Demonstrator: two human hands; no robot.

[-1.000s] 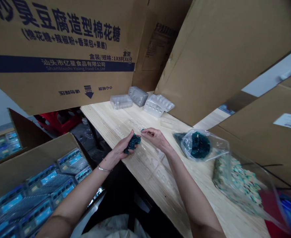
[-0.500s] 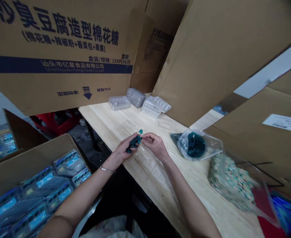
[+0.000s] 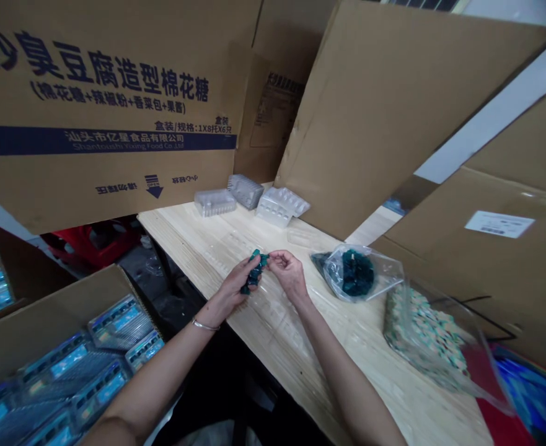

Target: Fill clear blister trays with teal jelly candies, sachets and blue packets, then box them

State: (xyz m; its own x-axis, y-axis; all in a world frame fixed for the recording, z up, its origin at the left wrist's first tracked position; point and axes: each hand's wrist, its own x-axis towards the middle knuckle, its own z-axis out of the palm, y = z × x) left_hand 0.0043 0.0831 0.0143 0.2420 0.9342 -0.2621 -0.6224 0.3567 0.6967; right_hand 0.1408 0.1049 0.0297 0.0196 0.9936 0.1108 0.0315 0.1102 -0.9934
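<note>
My left hand [image 3: 233,284] is closed around a bunch of shiny dark-teal pieces [image 3: 253,276], perhaps small wrapped items; their exact kind is hard to make out. My right hand [image 3: 290,271] is beside it, thumb and forefinger pinched at the end of one teal piece at the top of the bunch. Both hands are above the near edge of a pale wooden table [image 3: 347,365]. Under and around them lie flat clear plastic trays [image 3: 273,313] with moulded hollows, hard to see against the wood. Right of my hands rests a clear bag [image 3: 360,274] of similar teal pieces.
A clear tub [image 3: 433,337] of small cream-and-teal pieces stands at right. Stacked clear trays [image 3: 214,202] sit at the back. Large cardboard sheets [image 3: 361,111] wall the table's far side. Lower left, an open carton [image 3: 54,303] holds packed blue-labelled boxes. A red stool [image 3: 96,243] stands behind.
The view has turned slightly right and up. A teal piece that stuck up above my left hand now lies against the bunch. My right fingers remain pinched at the bunch.
</note>
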